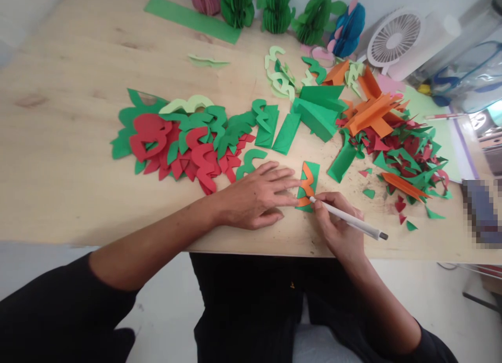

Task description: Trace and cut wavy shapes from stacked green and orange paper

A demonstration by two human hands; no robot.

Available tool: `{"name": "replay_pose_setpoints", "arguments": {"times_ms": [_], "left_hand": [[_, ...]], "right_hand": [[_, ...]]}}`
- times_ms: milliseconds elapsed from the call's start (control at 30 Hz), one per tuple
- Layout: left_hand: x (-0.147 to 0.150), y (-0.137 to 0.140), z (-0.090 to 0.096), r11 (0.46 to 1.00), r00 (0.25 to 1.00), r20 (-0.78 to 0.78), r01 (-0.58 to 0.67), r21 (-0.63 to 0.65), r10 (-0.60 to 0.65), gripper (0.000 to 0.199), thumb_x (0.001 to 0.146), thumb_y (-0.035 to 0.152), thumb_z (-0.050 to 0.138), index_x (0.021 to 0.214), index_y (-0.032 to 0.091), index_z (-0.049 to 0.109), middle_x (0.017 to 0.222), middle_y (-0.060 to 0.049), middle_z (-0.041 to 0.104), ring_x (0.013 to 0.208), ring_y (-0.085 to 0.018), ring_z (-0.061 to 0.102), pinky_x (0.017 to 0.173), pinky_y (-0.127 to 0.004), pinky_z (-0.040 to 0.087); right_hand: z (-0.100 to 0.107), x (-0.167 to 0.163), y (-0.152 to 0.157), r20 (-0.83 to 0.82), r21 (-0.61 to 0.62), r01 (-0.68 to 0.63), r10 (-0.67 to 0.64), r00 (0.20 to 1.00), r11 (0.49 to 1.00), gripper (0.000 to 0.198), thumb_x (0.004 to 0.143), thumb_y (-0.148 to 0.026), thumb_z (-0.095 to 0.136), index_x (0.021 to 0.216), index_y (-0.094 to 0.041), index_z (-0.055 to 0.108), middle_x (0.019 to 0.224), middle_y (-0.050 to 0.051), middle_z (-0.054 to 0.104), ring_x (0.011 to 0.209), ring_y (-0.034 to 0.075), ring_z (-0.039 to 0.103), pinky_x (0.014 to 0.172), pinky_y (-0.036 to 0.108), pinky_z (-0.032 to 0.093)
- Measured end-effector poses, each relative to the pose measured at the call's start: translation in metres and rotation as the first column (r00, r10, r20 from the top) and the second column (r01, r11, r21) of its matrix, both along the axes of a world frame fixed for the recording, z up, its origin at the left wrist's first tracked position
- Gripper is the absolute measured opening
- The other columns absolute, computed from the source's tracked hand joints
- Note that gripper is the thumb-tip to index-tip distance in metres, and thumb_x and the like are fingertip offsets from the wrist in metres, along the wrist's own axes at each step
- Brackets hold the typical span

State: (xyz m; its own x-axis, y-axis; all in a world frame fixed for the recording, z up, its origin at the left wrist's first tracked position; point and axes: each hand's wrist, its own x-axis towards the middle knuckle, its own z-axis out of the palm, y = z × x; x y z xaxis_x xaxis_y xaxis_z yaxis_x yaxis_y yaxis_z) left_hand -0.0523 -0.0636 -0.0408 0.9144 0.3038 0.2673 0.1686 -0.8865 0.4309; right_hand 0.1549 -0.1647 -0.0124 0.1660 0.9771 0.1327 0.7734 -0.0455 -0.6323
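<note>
My right hand (339,224) grips a white pen (353,223), its tip at the edge of a wavy orange paper cutout (308,178). Beneath that cutout lies a green paper rectangle (314,170), showing along its right side and corners. Fingers stretched out, my left hand (263,195) rests flat, with its fingertips on the orange cutout's left edge. Just above the left hand is a curved green cutout (251,156), partly covered by the hand. Folded green pieces (287,134) lie a little farther up the table.
Red cutouts (151,135) and green cutouts are heaped at left. Paper scraps (411,156) and folded orange strips (371,114) pile up at right. Honeycomb paper figures (276,10) and a white fan (396,38) stand at the back. A green strip (192,20) lies flat nearby.
</note>
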Motion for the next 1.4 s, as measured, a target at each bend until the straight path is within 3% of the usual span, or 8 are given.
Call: {"name": "replay_pose_setpoints", "arguments": {"times_ms": [600, 1400], "left_hand": [[-0.0002, 0.0000, -0.0022, 1.000, 1.000, -0.008, 0.002, 0.004, -0.002, 0.037, 0.090, 0.025, 0.054, 0.127, 0.026, 0.062, 0.148, -0.007, 0.050, 0.138, -0.031, 0.040, 0.115, -0.055, 0.024], [0.0001, 0.0004, -0.0010, 1.000, 1.000, -0.005, 0.009, 0.016, -0.009, 0.039, 0.090, 0.024, 0.054, 0.129, 0.027, 0.061, 0.146, -0.008, 0.052, 0.136, -0.032, 0.041, 0.114, -0.056, 0.026]], "right_hand": [[0.0027, -0.0076, 0.0008, -0.046, -0.007, -0.032, 0.032, 0.998, 0.999, 0.012, 0.088, -0.029, 0.056, 0.082, -0.022, 0.063, 0.071, 0.000, 0.071, 0.061, 0.014, 0.065, 0.060, 0.024, 0.048], [0.0013, -0.0091, 0.0045, -0.253, -0.085, -0.019, -0.003, 0.967, 0.996, 0.014, 0.087, -0.032, 0.057, 0.080, -0.022, 0.063, 0.072, 0.001, 0.071, 0.062, 0.015, 0.064, 0.056, 0.025, 0.048]]}}
